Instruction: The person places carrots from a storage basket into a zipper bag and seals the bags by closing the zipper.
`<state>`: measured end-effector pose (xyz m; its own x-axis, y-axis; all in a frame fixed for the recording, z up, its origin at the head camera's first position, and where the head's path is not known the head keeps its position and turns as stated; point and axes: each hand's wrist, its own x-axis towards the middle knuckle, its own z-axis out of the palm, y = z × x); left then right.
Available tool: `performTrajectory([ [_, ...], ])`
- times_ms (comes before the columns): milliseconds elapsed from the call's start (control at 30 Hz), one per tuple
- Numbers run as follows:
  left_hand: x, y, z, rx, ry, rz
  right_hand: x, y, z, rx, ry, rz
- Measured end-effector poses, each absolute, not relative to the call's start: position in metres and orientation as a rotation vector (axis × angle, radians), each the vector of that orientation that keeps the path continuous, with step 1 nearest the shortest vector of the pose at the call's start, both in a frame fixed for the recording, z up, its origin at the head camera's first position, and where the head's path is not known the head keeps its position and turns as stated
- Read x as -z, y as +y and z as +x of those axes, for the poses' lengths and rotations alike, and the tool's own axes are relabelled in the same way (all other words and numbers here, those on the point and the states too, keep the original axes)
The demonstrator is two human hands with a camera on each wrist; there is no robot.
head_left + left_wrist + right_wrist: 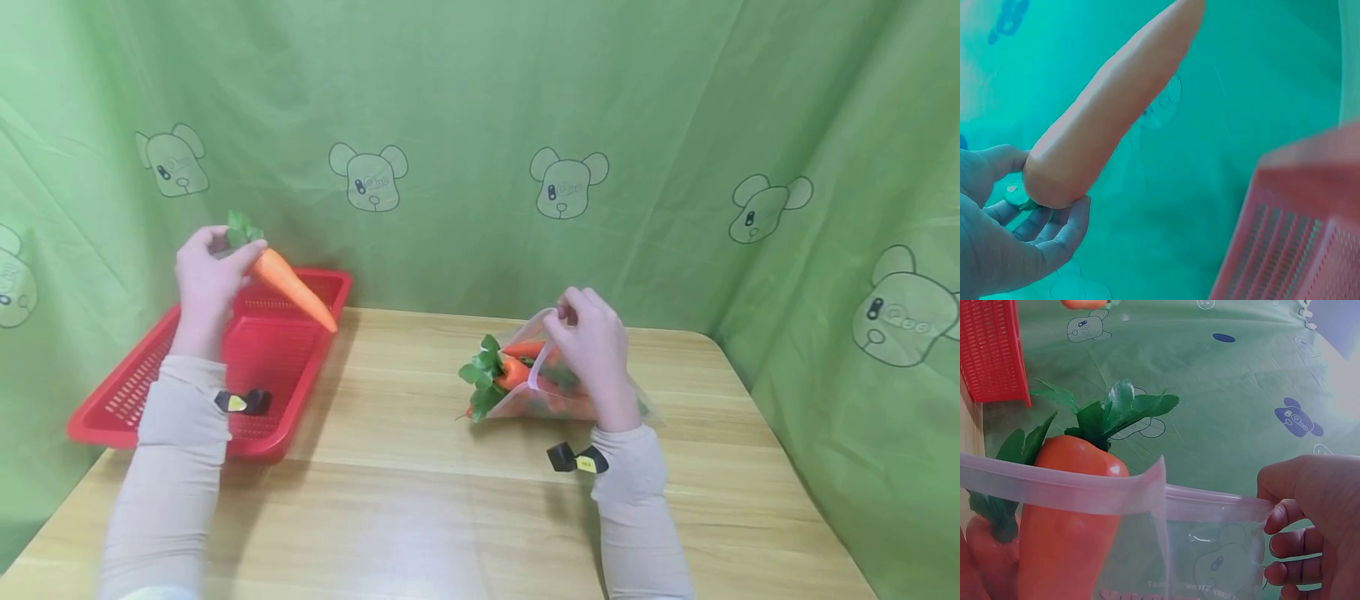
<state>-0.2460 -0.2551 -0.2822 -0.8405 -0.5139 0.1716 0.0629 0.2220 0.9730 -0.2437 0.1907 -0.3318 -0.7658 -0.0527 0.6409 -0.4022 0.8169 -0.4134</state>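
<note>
My left hand (pixel 206 271) pinches an orange carrot (pixel 292 287) by its leafy top end, with the tip slanting down to the right, above a red basket (pixel 341 304). In the left wrist view, thumb and fingers grip the carrot (pixel 1110 106) at its thick end. On the right, my right hand (pixel 596 342) pinches the rim of a clear zip bag (pixel 536 367) with a pinkish edge. Several carrots (pixel 513 372) with green leaves lie in the bag, their tops sticking out of its mouth. The right wrist view has the bag's rim (pixel 1210 495) between thumb and finger.
The red basket stands at the left of the wooden table (pixel 405 500), its inside showing slotted walls. A green curtain (pixel 465 100) with bear-head drawings hangs behind the table and along both sides. Black wrist cameras (pixel 577 458) sit on both sleeves.
</note>
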Motion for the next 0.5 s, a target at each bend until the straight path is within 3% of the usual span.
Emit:
performTrajectory([
  [500, 0.282, -0.202, -0.231, 1.949, -1.573, 0.155, 0.333, 0.19, -0.245, -0.728, -2.359, 0.338],
])
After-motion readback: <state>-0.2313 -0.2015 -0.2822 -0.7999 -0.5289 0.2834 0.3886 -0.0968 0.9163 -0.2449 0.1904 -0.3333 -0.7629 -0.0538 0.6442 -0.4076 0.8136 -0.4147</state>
